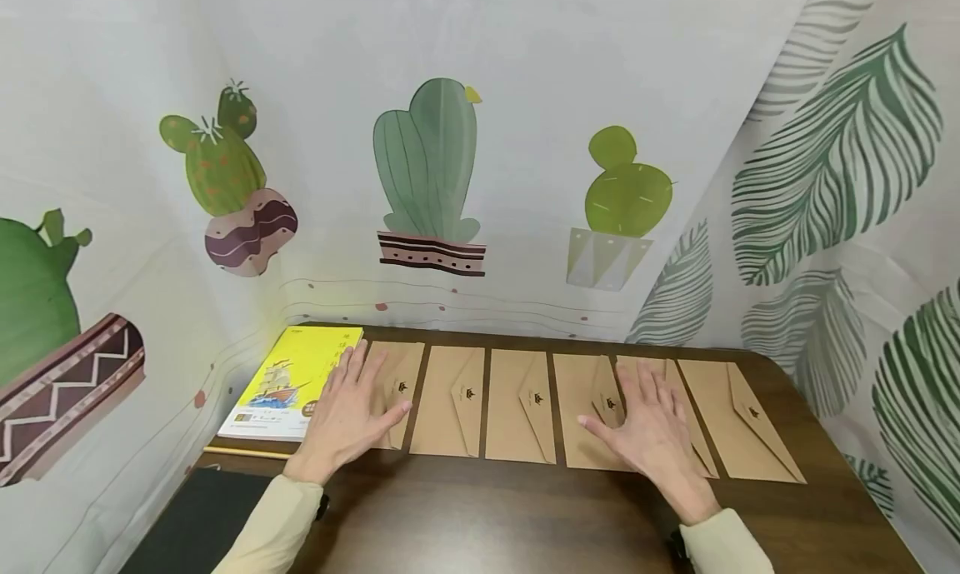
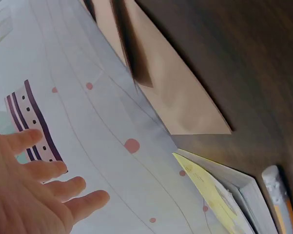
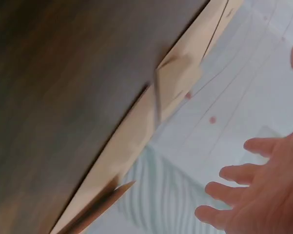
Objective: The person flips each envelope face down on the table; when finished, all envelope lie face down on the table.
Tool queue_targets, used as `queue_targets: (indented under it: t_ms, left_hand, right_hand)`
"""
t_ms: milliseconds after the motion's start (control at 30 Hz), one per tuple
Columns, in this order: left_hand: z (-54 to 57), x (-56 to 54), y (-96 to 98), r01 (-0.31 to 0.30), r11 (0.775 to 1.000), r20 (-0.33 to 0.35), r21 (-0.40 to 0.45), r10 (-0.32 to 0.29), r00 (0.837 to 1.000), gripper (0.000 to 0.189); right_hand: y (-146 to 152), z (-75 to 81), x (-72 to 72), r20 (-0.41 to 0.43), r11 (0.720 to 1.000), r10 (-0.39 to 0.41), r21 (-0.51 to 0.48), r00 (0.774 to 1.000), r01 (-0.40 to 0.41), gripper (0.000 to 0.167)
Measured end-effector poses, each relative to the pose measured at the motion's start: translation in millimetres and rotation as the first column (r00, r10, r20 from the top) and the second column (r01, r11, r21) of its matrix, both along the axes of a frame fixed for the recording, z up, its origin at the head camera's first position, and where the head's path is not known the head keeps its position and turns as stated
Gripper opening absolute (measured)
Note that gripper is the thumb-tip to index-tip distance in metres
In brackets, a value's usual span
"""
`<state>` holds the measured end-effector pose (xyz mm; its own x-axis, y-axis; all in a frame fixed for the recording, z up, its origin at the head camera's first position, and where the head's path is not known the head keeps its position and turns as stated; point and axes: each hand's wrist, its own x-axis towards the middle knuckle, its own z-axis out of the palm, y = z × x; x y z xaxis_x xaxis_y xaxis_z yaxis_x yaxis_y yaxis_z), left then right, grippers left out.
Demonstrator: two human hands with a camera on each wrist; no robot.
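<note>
Several brown kraft envelopes point(image 1: 447, 399) lie in a row on the dark wooden table, each with a pointed flap and a small dark crown print. My left hand point(image 1: 348, 411), fingers spread, is over the right edge of a yellow book point(image 1: 288, 374) and the leftmost envelope point(image 1: 408, 382). Nothing is in its grasp; in the left wrist view the left hand point(image 2: 36, 190) appears raised off the table. Over two envelopes toward the right is my right hand point(image 1: 652, 416), also spread and holding nothing. Flaps on some envelopes point(image 3: 129, 129) stand up slightly in the right wrist view.
A pencil point(image 2: 284, 207) with an eraser end lies along the book's near edge. At the lower left is a black flat item point(image 1: 206, 516). Behind the table hangs a white cloth point(image 1: 525, 49) printed with cacti and leaves.
</note>
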<state>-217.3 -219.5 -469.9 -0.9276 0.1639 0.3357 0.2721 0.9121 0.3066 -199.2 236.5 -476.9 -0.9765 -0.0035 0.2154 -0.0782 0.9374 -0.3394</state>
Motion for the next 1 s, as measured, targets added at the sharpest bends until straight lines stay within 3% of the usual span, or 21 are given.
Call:
queue_targets:
  t_ms: [167, 300, 400, 533, 667, 833, 1000]
  left_hand:
    - [5.9, 5.4, -0.2, -0.031, 0.994, 0.027, 0.108, 0.029, 0.999, 0.082]
    - [12.0, 10.1, -1.1, -0.056, 0.984, -0.016, 0.167, 0.060, 0.998, 0.068]
    - [15.5, 13.4, -2.6, -0.076, 0.980, -0.061, 0.186, 0.089, 0.994, 0.055]
    - [14.6, 16.8, -5.9, -0.100, 0.977, -0.082, 0.187, 0.116, 0.990, 0.043]
    - [10.9, 18.6, -11.0, -0.120, 0.975, -0.069, 0.186, 0.135, 0.988, 0.035]
    - [8.6, 18.9, -15.9, -0.139, 0.972, -0.046, 0.190, 0.150, 0.988, 0.031]
    - [4.8, 16.6, -16.2, -0.152, 0.973, 0.029, 0.175, 0.149, 0.988, 0.032]
  right_hand:
    - [-22, 7.5, 5.8, -0.019, 0.999, 0.010, -0.044, 1.000, -0.011, 0.104]
    - [-48, 12.9, 9.9, -0.011, 0.992, 0.038, -0.116, 0.999, -0.039, 0.094]
    - [-75, 17.0, 10.0, 0.022, 0.976, 0.085, -0.202, 0.996, -0.079, 0.087]
    - [-116, 20.6, 10.1, 0.059, 0.932, 0.167, -0.336, 0.984, -0.138, 0.080]
    - [-155, 18.1, 12.6, 0.067, 0.889, 0.263, -0.404, 0.962, -0.215, 0.072]
    - [-201, 9.7, 10.4, 0.083, 0.864, 0.351, -0.412, 0.933, -0.289, 0.069]
    - [-239, 3.5, 1.7, 0.106, 0.856, 0.374, -0.421, 0.921, -0.299, 0.068]
